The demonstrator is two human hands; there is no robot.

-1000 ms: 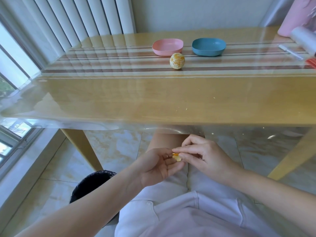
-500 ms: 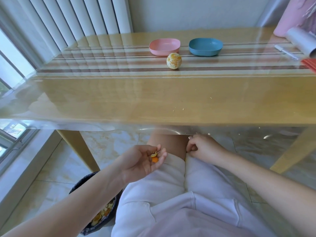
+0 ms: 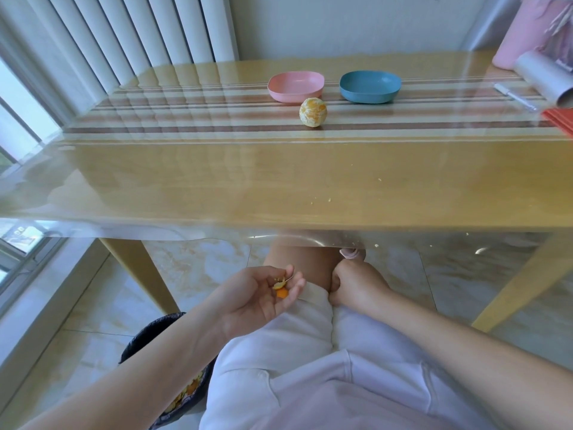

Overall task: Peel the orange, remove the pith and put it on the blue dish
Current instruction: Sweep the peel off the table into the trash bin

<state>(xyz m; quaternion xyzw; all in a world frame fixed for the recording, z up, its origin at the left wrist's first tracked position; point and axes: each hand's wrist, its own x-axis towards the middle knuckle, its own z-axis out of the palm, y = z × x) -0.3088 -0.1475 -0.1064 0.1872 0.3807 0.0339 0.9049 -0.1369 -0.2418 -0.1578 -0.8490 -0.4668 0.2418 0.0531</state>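
The peeled orange [image 3: 313, 112], still streaked with white pith, stands on the table in front of the pink dish [image 3: 295, 86]. The blue dish [image 3: 370, 86] is to its right and holds nothing. Below the table edge, my left hand [image 3: 260, 296] lies palm up over my lap with small peel scraps [image 3: 280, 288] resting on its relaxed fingers. My right hand [image 3: 356, 285] rests on my right thigh with its fingers curled under; whether it holds anything is hidden.
A black bin [image 3: 169, 386] with orange peel stands on the floor to my lower left. A pen [image 3: 514, 97], a white roll [image 3: 545, 77], a pink container [image 3: 521, 32] and red sheets [image 3: 561, 119] crowd the table's right end. Crumbs [image 3: 328, 200] dot the near tabletop.
My hands came apart: the right one left the scraps and dropped curled onto my thigh. The left hand turned palm up and moved left with the scraps.
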